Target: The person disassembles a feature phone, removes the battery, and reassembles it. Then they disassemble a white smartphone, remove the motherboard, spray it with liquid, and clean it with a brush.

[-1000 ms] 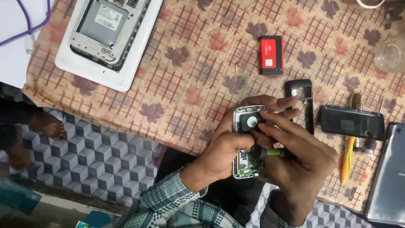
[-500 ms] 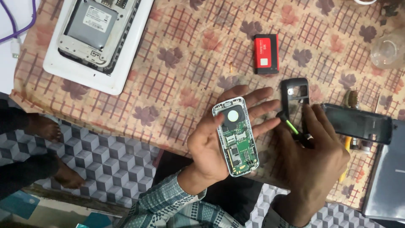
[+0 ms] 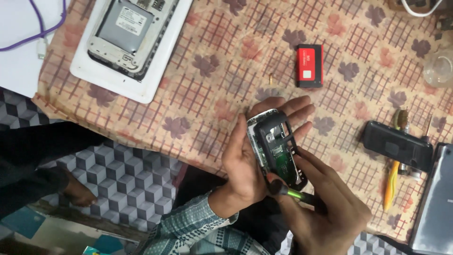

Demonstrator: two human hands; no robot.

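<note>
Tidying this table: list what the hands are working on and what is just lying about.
In hand: small phone in left hand; black frame; green tool in right hand.
Lying about: red battery; opened tablet; black phone; purple cable.

Single head cam, looking steeply down from above, close on both hands at table (image 3: 226,75) edge; floor (image 3: 127,184) visible below-left. No 2nd view.

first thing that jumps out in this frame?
The opened small phone near centre, lying in the left hand with a black frame over its green board, while the right hand holds a green-handled screwdriver at its lower end. Next, the red battery on the patterned cloth above, and the opened white tablet top left.
</note>
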